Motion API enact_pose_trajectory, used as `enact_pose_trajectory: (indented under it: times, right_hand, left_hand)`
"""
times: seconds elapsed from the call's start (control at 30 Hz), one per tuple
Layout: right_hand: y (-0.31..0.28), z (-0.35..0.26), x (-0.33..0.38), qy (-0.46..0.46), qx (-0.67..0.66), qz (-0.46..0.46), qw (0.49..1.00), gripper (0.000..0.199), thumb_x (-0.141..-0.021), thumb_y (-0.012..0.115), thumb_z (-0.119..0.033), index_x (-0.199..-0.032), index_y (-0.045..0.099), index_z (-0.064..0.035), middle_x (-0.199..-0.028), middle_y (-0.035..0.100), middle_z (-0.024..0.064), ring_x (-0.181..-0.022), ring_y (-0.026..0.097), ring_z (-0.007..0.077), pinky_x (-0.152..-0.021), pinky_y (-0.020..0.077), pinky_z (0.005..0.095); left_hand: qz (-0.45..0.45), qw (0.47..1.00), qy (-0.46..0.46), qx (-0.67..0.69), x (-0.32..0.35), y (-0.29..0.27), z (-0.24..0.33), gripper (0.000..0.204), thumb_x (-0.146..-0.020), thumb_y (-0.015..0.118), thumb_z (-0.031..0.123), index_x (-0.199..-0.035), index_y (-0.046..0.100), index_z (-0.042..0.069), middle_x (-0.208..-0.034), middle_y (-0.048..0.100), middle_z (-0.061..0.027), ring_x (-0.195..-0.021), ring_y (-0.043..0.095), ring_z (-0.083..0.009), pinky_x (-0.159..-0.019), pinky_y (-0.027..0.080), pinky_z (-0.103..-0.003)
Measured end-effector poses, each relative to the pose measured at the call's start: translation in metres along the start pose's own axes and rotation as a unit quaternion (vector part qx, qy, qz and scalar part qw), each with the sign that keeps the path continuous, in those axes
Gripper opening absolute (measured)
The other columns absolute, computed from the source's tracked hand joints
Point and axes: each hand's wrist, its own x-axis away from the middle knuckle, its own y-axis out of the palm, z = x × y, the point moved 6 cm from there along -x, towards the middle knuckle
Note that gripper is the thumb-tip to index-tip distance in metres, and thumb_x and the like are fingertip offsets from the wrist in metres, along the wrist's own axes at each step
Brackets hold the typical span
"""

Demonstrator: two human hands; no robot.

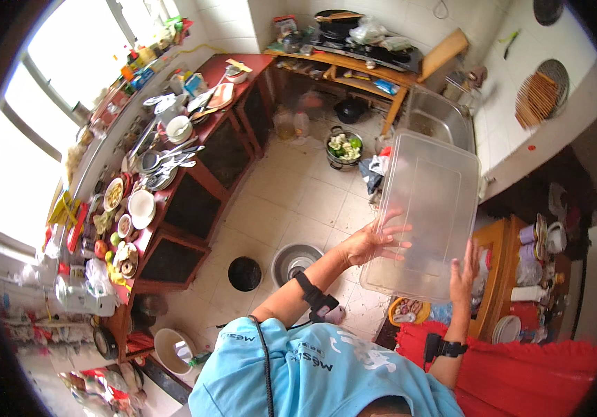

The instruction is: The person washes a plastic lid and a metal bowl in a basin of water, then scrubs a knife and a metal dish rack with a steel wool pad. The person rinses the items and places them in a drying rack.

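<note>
A large, rectangular, see-through plastic lid with rounded corners is held up in front of me, tilted, to the right of the middle. My left hand is at its lower left edge, fingers spread against the plastic. At its lower right edge my right hand supports it, with the fingers pointing up along the side. The lid is between the two hands, and the sink lies partly behind its top edge.
A cluttered red counter runs along the left. On the tiled floor are a metal basin, a black bucket and a pot of vegetables. A metal sink, wooden cabinet and red cloth are on the right.
</note>
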Motion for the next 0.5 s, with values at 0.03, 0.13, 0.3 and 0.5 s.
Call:
enact_pose_trajectory:
  times: [0.03,0.13,0.3,0.5]
  right_hand:
    - [-0.005,-0.004,0.000,-0.015,-0.009,0.040,0.999,0.073,-0.100,0.045,-0.047,-0.156,0.016,-0.0109,-0.163,0.014,0.0141,-0.150,0.008,0.0344,-0.119,0.0047,0.0481]
    - [-0.007,-0.012,-0.002,-0.024,-0.020,0.098,0.995,0.076,-0.099,0.046,-0.051,-0.156,0.017,-0.0110,-0.162,0.015,0.0143,-0.150,0.007,0.0356,-0.119,0.0040,0.0479]
    - [0.019,-0.010,-0.009,0.003,0.060,-0.043,0.997,0.077,-0.097,0.046,-0.055,-0.156,0.020,-0.0127,-0.163,0.015,0.0119,-0.150,0.005,0.0350,-0.118,0.0033,0.0538]
    - [-0.026,0.016,-0.035,-0.060,0.016,0.101,0.993,0.077,-0.095,0.046,-0.058,-0.155,0.024,-0.0141,-0.161,0.020,0.0112,-0.150,0.006,0.0360,-0.116,0.0033,0.0600]
  left_hand:
    - [0.015,1.000,-0.005,0.006,0.002,-0.006,0.004,0.083,-0.089,0.066,0.010,-0.154,0.015,0.020,-0.153,0.031,-0.0180,-0.128,0.048,-0.0386,-0.100,0.043,-0.061]
    - [0.087,0.991,0.012,-0.098,0.000,-0.022,0.015,0.080,-0.089,0.062,0.007,-0.154,0.016,0.018,-0.153,0.032,-0.0184,-0.127,0.050,-0.0388,-0.101,0.043,-0.061]
    - [0.005,1.000,0.024,-0.006,-0.015,-0.007,0.000,0.077,-0.090,0.063,0.012,-0.153,0.019,0.020,-0.151,0.037,-0.0169,-0.125,0.052,-0.0374,-0.100,0.044,-0.060]
    - [0.124,0.986,0.076,-0.079,-0.044,-0.023,0.006,0.077,-0.088,0.060,0.006,-0.152,0.021,0.019,-0.149,0.039,-0.0165,-0.122,0.053,-0.0369,-0.098,0.046,-0.059]
